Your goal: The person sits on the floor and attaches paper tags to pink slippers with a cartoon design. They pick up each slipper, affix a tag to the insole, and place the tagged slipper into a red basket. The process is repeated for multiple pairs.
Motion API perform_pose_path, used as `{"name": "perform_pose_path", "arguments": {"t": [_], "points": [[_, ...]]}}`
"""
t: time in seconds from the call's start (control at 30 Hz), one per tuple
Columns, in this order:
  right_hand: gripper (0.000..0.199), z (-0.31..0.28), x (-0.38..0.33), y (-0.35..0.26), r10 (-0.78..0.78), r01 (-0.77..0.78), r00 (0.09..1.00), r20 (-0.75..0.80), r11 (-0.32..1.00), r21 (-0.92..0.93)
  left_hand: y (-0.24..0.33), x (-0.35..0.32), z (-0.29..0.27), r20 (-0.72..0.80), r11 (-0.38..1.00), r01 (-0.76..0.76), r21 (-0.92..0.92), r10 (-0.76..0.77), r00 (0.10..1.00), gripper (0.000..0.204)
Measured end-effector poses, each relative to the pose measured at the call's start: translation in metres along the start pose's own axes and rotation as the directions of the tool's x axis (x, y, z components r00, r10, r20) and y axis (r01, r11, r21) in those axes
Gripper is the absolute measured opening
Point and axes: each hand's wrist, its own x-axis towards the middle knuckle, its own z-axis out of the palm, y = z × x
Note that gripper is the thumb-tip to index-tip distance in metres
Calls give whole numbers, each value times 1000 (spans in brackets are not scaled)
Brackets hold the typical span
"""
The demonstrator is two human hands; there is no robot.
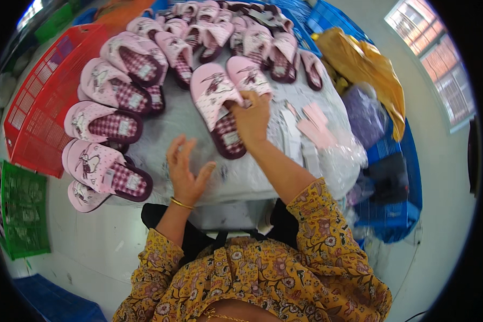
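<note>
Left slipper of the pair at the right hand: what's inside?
Checked insole with a white label near the heel. Toe end can't be seen: the pink upper covers it.

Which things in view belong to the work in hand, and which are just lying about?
Likely the job:
pink slipper pair in the right hand's fingers
surrounding slippers
perhaps pink strips

Seemingly just lying about:
red crate
green crate
yellow sheet

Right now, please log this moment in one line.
right hand: holding pink-and-maroon slipper pair; left hand: empty, open; support: whitish plastic-covered table
</note>
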Motion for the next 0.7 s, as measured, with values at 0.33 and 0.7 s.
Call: {"name": "perform_pose_path", "arguments": {"t": [0.33, 0.7], "points": [[43, -78, -82, -12, 222, -410, 858, 462, 839, 358, -18, -3, 3, -31, 992, 100, -75, -103, 994, 45], [41, -186, 12, 143, -37, 123, 975, 217, 910, -396, -23, -1, 5, -76, 990, 96, 103, -89, 993, 35]]}}
